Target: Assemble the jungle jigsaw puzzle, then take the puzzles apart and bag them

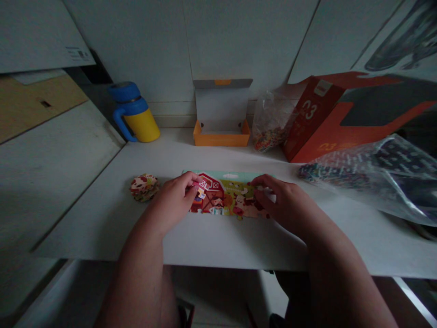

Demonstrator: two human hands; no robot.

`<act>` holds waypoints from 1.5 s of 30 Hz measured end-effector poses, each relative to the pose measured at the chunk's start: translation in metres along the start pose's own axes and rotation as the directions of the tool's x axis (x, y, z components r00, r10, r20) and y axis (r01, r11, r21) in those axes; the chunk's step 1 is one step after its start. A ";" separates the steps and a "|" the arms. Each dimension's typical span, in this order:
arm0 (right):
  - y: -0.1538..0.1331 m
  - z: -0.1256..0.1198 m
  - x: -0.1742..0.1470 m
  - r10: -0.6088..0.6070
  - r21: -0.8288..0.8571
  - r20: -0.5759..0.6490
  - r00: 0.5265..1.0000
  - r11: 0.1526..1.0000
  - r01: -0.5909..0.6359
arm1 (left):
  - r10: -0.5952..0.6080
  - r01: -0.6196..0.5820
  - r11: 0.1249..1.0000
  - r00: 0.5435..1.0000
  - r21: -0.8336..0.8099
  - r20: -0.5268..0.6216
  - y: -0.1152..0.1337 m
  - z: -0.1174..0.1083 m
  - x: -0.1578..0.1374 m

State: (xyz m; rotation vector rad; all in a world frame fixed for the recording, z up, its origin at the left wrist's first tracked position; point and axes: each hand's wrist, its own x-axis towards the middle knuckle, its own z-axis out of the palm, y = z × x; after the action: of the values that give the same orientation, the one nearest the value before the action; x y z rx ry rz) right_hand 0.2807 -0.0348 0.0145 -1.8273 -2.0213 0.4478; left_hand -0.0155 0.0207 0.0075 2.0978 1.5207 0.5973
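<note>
A partly assembled jigsaw puzzle lies flat on the white table, showing a red barn, a farmer and farm animals. My left hand is over its left end, thumb and index finger pinched on a small puzzle piece in front of the barn. My right hand rests at the puzzle's right end. Its index finger and thumb are a little apart on the picture, and its other fingers are partly hidden. Left of my left hand sits a small pile of puzzle pieces.
An opened orange box stands at the back, beside a clear bag of small colourful pieces. A blue and yellow jug is at the back left. At the right are a large red box and a plastic bag.
</note>
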 end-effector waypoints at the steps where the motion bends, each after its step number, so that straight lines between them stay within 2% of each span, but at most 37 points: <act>1: 0.000 0.000 0.000 -0.002 0.010 0.003 1.000 1.000 0.002 | 0.001 -0.001 1.000 1.000 0.005 0.008 0.000 -0.001 0.000; 6: 0.001 0.001 0.000 -0.018 0.019 -0.004 1.000 1.000 0.018 | -0.007 0.007 1.000 0.999 -0.009 0.044 0.001 -0.003 -0.001; 12: 0.002 0.000 0.000 -0.014 0.036 -0.039 0.999 0.999 0.016 | -0.024 0.031 0.988 0.999 -0.154 0.042 -0.003 -0.001 -0.001; 16: 0.010 -0.004 -0.002 0.062 0.044 -0.169 0.984 0.997 -0.055 | -0.062 0.064 0.976 0.998 -0.208 0.018 -0.008 -0.002 0.001; 19: 0.015 -0.003 -0.003 0.120 0.012 -0.187 0.975 0.993 -0.120 | -0.134 0.131 0.981 0.991 -0.141 -0.008 -0.013 -0.001 0.001; 22: 0.017 0.000 -0.002 0.152 0.012 -0.152 0.977 0.988 -0.152 | -0.182 0.181 0.983 0.981 -0.028 -0.072 -0.017 0.001 0.001; 25: 0.018 0.001 -0.002 0.165 0.014 -0.144 0.976 0.986 -0.165 | -0.168 0.167 0.986 0.984 -0.020 -0.061 -0.019 0.001 0.002; 30: 0.025 -0.003 -0.008 0.219 0.057 -0.061 0.974 0.975 -0.215 | -0.175 0.178 0.982 0.983 -0.070 0.050 -0.019 -0.011 -0.001; 34: 0.030 -0.004 -0.017 0.245 0.156 0.091 0.965 0.954 -0.257 | -0.175 0.188 0.981 0.961 -0.042 0.214 -0.021 -0.019 -0.012; 36: 0.030 -0.004 -0.021 0.232 0.179 0.163 0.959 0.949 -0.260 | -0.168 0.175 0.985 0.951 -0.005 0.259 -0.022 -0.020 -0.016; 40: 0.031 -0.003 -0.027 0.167 0.175 0.195 0.967 0.964 -0.202 | -0.176 0.168 0.984 0.970 0.059 0.168 -0.017 -0.016 -0.020; 45: 0.029 -0.004 -0.026 0.199 0.122 0.241 0.950 0.965 -0.233 | -0.212 0.198 0.959 0.976 0.203 0.050 0.003 -0.009 -0.021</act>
State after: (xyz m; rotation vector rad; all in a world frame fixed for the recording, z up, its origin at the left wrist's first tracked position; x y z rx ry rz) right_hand 0.3103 -0.0573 0.0024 -1.9887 -1.8719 0.8844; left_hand -0.0247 0.0009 0.0151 2.0421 1.7913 0.3037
